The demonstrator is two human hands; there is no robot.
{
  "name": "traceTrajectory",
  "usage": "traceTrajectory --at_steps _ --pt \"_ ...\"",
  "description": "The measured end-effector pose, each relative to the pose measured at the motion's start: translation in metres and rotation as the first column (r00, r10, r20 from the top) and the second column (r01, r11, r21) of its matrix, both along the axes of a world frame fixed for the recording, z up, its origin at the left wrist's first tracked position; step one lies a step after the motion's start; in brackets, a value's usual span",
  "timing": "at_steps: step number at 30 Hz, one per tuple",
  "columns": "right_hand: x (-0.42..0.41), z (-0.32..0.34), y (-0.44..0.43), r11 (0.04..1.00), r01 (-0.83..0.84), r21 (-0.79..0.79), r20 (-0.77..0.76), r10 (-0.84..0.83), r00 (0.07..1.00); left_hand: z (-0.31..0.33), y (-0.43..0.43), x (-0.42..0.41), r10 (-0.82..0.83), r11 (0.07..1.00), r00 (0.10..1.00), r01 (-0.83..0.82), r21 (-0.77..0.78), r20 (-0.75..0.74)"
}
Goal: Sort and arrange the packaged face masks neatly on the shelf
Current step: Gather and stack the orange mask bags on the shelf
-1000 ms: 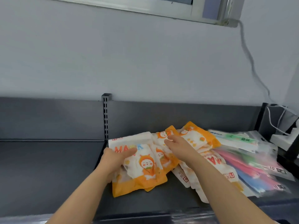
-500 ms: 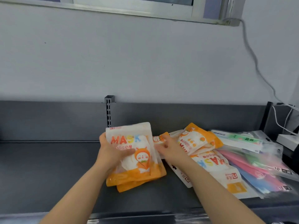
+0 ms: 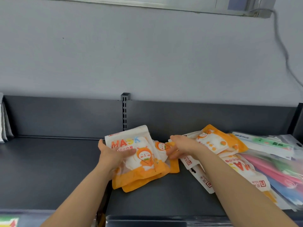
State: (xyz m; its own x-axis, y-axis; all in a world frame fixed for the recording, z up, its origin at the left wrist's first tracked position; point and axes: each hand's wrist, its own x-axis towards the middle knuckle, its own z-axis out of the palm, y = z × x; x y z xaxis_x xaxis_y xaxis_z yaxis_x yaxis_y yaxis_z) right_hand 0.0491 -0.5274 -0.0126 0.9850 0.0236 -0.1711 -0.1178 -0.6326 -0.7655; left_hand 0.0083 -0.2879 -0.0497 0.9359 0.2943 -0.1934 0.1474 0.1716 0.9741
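Observation:
On the dark grey shelf [image 3: 49,169] my left hand [image 3: 113,157] grips a small stack of orange-and-white mask packets [image 3: 144,163], thumb across the top packet printed MASK. The stack is tilted, its lower edge on the shelf. My right hand [image 3: 182,147] rests on the right edge of that stack, fingers curled around an orange packet [image 3: 161,146] behind it. A loose pile of more orange packets [image 3: 214,141] lies right of my right hand, some under my forearm.
Clear packets of pink, blue and green masks [image 3: 278,164] are heaped at the far right. A slotted upright [image 3: 125,112] divides the shelf's back panel. Grey items [image 3: 4,122] stand at the far left. A cable [image 3: 285,51] runs down the wall.
My left hand has lifted the MASK stack from flat to tilted up. My right hand has slid left from the loose pile to the stack's right edge.

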Motion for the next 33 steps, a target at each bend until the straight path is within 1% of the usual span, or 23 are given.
traceTrajectory --at_steps 3,4,6,8,10,13,15,19,21,24,26,28,30,32,33 --pt "0.003 0.003 0.005 0.995 0.06 -0.085 0.113 -0.05 0.992 0.001 0.01 0.007 0.008 0.999 1.0 -0.008 0.05 0.017" --pt "0.007 0.0 0.01 0.993 0.05 -0.105 0.148 -0.034 0.988 0.001 0.014 0.009 0.006 0.998 1.0 -0.007 0.063 0.016" --pt "0.011 -0.002 0.023 0.998 0.008 -0.055 0.146 0.0 0.989 0.001 0.02 0.011 -0.008 0.997 1.0 0.008 0.078 0.009" --pt "0.014 -0.006 0.037 0.999 -0.041 0.008 0.135 0.039 0.99 0.0 0.025 0.013 -0.042 0.996 0.999 0.039 0.085 0.025" --pt "0.016 -0.007 0.046 0.999 -0.049 0.015 0.074 0.048 0.996 0.0 0.027 0.014 -0.071 0.993 0.996 0.064 0.102 0.06" --pt "0.019 -0.004 0.049 0.999 0.009 0.044 0.004 -0.009 1.0 -0.002 0.033 0.013 -0.072 0.99 0.988 0.054 0.132 0.133" --pt "0.02 -0.003 0.045 0.996 0.036 0.086 -0.008 -0.035 0.999 -0.003 0.035 0.013 -0.062 0.986 0.98 0.031 0.162 0.188" --pt "0.014 -0.001 0.04 0.973 0.064 0.222 -0.054 -0.054 0.997 0.002 0.029 0.011 -0.103 0.973 0.95 0.034 0.23 0.294" --pt "0.006 0.002 0.04 0.957 0.069 0.282 -0.017 -0.067 0.998 0.005 0.023 0.012 -0.129 0.965 0.936 0.041 0.261 0.328" --pt "-0.006 -0.004 0.041 0.904 0.045 0.424 0.029 -0.063 0.998 0.005 0.015 0.013 -0.165 0.967 0.93 0.086 0.241 0.329" --pt "-0.014 -0.009 0.043 0.819 0.012 0.574 0.036 -0.04 0.999 0.003 0.009 0.012 -0.2 0.966 0.931 0.135 0.22 0.305" --pt "-0.02 -0.011 0.046 0.742 -0.025 0.67 0.067 -0.028 0.997 0.003 0.003 0.011 -0.23 0.968 0.926 0.185 0.171 0.299" --pt "-0.024 -0.01 0.045 0.731 -0.078 0.677 0.165 -0.048 0.985 0.009 -0.002 0.013 -0.234 0.969 0.904 0.189 0.156 0.359" --pt "-0.027 -0.011 0.039 0.766 -0.096 0.635 0.26 -0.094 0.961 0.016 -0.006 0.014 -0.253 0.963 0.863 0.184 0.195 0.436" --pt "-0.028 -0.013 0.035 0.8 -0.105 0.591 0.315 -0.109 0.943 0.017 -0.009 0.014 -0.282 0.952 0.841 0.188 0.241 0.462"
